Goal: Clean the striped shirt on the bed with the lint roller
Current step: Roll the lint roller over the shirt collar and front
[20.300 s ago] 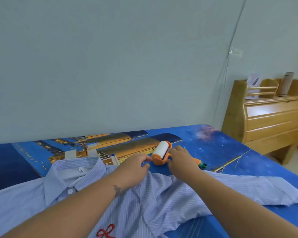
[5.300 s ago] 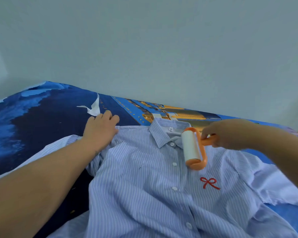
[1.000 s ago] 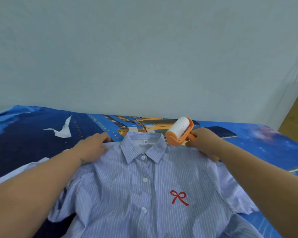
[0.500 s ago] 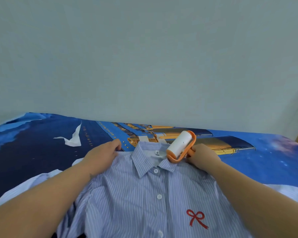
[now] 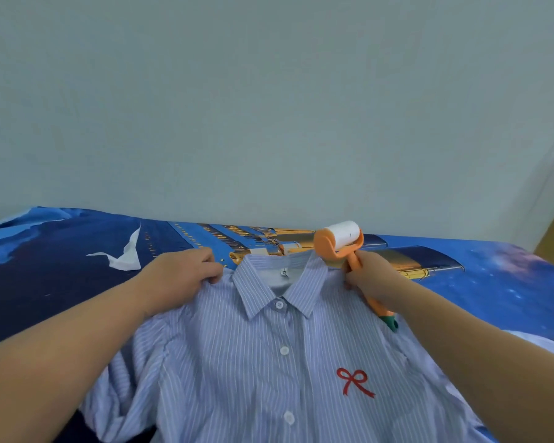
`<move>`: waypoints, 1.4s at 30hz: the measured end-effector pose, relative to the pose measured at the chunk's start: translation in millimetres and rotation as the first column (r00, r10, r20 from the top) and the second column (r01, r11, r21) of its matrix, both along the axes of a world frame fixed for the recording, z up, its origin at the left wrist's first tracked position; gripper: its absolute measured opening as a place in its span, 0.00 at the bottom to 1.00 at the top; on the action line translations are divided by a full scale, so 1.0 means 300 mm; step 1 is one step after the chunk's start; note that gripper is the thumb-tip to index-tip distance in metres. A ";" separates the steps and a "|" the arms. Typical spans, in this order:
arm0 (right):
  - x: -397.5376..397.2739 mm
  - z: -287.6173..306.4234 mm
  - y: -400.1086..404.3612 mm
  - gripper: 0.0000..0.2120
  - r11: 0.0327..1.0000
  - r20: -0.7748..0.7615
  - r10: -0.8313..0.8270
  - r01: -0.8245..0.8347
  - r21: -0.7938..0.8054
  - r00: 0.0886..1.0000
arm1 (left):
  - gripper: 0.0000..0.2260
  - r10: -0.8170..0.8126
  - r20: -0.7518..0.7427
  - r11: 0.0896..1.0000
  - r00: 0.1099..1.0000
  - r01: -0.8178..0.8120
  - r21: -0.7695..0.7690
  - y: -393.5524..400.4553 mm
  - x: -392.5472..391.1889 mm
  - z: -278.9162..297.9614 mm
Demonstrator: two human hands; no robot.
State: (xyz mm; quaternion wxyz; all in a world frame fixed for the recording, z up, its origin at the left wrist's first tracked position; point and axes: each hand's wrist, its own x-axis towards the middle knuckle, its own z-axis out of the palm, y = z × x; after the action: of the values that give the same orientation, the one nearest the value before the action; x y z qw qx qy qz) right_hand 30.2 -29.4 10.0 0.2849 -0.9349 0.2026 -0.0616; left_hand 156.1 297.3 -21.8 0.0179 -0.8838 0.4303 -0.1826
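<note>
Striped shirt (image 5: 269, 372) lies front-up on the bed (image 5: 493, 282), lower centre of frame, collar toward the wall, buttoned, red bow motif on the chest at lower right. Fabric is bunched at the lower-left sleeve; the rest of the front is fairly flat.

Lint roller (image 5: 339, 241) is in use, at the top edge of the shirt just right of the collar, white roll tilted up and mostly off the cloth. Can't read any lint on the fabric or the roll, so progress is a guess: mid-task, working the collar/shoulder zone; chest, lower front and sleeves probably remain.

Right hand (image 5: 375, 279) grip: fingers wrapped round the orange handle, green handle end poking out below the wrist, forearm crossing the shirt's right side.

Left hand (image 5: 179, 276) grip: fingers curled, pinching the shoulder fabric just left of the collar, apparently tensioning the cloth.

Crumpled white sheet (image 5: 122, 260) lies on the bedcover at centre left, apart from the shirt.
</note>
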 end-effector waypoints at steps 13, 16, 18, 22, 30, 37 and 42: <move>0.105 -0.005 -0.077 0.08 0.975 0.076 0.072 -0.054 -0.216 0.995 | 0.34 0.200 0.247 0.879 0.948 -0.285 0.383 -0.085 0.062 0.072; 0.168 0.006 -0.085 0.05 0.960 0.058 0.062 -0.044 -0.277 0.996 | 0.33 0.217 0.271 0.858 0.938 -0.315 0.406 -0.111 0.095 0.086; 0.207 0.002 -0.097 0.05 0.949 0.044 0.070 -0.053 -0.312 0.997 | 0.31 0.213 0.281 0.855 0.936 -0.318 0.409 -0.121 0.125 0.087; 0.263 -0.029 -0.120 0.05 0.933 -0.005 0.093 -0.089 -0.350 0.996 | 0.31 0.185 0.254 0.833 0.949 -0.289 0.472 -0.137 0.181 0.064; 0.301 -0.086 -0.143 0.07 0.910 -0.059 0.107 -0.122 -0.396 0.992 | 0.31 0.111 0.284 0.794 0.952 -0.257 0.551 -0.128 0.244 -0.003; 0.234 0.027 -0.160 0.04 0.923 0.010 0.128 -0.115 -0.367 0.992 | 0.22 0.187 0.291 0.829 0.938 -0.309 0.466 -0.137 0.172 0.097; 0.101 0.119 -0.097 0.10 0.947 -0.019 0.232 -0.231 -0.223 0.972 | 0.17 0.178 -0.206 0.969 0.962 -0.135 0.207 -0.225 0.048 0.141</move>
State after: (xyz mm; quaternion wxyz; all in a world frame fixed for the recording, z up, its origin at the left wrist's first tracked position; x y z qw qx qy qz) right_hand 60.6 -58.5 45.9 0.1841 -0.9780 0.0824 -0.0535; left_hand 170.6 229.9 20.5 0.0686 -0.9242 0.3737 -0.0382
